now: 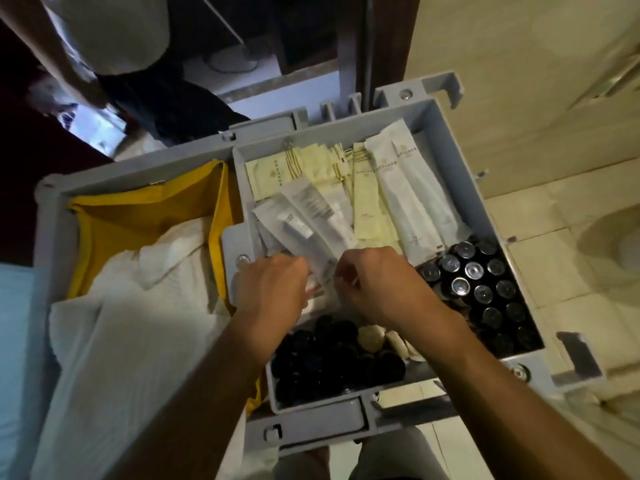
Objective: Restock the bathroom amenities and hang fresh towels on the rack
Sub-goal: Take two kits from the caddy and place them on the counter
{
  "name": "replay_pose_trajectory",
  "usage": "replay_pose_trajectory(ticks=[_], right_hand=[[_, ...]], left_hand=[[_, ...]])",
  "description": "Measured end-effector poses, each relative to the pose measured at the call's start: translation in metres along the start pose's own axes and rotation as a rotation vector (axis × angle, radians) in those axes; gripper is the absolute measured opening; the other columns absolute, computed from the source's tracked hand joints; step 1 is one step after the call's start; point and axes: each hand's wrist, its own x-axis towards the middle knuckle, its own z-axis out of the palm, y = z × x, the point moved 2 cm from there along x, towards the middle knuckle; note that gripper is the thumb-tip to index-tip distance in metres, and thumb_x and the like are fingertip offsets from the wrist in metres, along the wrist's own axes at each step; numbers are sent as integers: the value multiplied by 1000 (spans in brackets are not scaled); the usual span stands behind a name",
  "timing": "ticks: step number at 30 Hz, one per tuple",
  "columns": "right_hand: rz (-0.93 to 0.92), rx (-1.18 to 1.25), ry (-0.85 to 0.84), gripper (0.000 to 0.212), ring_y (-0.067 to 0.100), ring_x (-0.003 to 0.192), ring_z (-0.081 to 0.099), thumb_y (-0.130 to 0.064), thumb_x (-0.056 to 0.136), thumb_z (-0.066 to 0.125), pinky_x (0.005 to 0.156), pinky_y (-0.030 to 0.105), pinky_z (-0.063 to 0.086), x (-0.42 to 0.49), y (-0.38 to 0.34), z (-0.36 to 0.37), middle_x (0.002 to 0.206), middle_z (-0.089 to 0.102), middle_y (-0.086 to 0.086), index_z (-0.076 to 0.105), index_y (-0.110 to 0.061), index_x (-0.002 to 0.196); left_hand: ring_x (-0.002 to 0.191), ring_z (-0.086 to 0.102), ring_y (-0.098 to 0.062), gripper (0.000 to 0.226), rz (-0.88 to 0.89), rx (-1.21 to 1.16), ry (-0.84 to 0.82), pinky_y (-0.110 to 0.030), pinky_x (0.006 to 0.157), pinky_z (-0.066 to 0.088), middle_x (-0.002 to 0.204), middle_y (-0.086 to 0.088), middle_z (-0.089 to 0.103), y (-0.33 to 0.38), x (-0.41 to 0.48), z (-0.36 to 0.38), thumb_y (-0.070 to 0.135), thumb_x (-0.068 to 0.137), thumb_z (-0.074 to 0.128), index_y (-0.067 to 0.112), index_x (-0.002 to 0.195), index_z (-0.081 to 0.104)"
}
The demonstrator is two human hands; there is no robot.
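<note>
Works over the grey cart tray (460,157), both hands low at its middle. Pinches the near ends of the clear-wrapped packets (311,216) with the left hand (273,289), fingers curled under. Grips the same bundle from the other side with the right hand (377,285), fingers likewise curled. Holds nothing else.

Finds the packets fanning away from the hands, long axis running up and slightly leftward toward the tray's far wall, over the cream sachets (367,209) lying much the same way. Has the dark capped bottles (474,282) just right of the right hand, so nearer that hand, and more dark round items (329,358) beneath the wrists. Has the white towels (145,306) bunched in the yellow bag (138,216), left of the tray and nearer the left hand.

Probably calls for drawing the bundle back along its length, toward the body, then up clear of the tray.
</note>
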Motion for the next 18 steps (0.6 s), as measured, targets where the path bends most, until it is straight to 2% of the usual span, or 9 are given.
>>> replay_pose_trajectory(ticks=[3,6,9,12,15,18], right_hand=[[4,15,4,20,27,93,69,-35,92,61,78,37,57,-2,3,2,100,73,6,72,-24,105],[25,54,19,18,25,91,69,-35,93,61,79,37,57,-3,6,3,98,74,4,73,-25,103],[40,64,29,19,22,92,70,-31,93,62,83,36,58,-2,7,5,100,75,1,74,-25,106],[55,61,17,21,23,93,71,-31,94,62,83,34,58,2,4,13,100,76,4,76,-23,107],[103,35,-19,25,26,89,72,-34,94,62,78,32,58,9,-1,22,96,77,8,77,-17,103],[175,34,-57,27,25,85,71,-38,91,68,74,31,58,17,-8,28,92,76,10,78,-14,99]], left_hand=[[96,65,-25,26,6,-86,-50,-34,71,42,105,-1,68,-4,0,-7,39,85,76,29,107,66],[89,65,-24,25,10,-119,-59,-33,68,44,98,-1,68,-13,-8,-20,44,87,71,28,106,70],[78,61,-18,23,-10,-204,-27,-29,58,40,83,3,63,-28,-20,-33,49,88,68,27,92,69],[72,55,-7,19,-51,-433,18,-26,53,31,73,11,59,-49,-36,-41,47,88,70,31,79,63],[75,57,-3,15,-120,-696,72,-23,58,36,79,13,64,-73,-50,-39,43,87,71,29,82,67],[72,67,-6,14,-198,-922,140,-24,61,48,81,11,71,-91,-61,-33,37,87,72,24,90,68]])
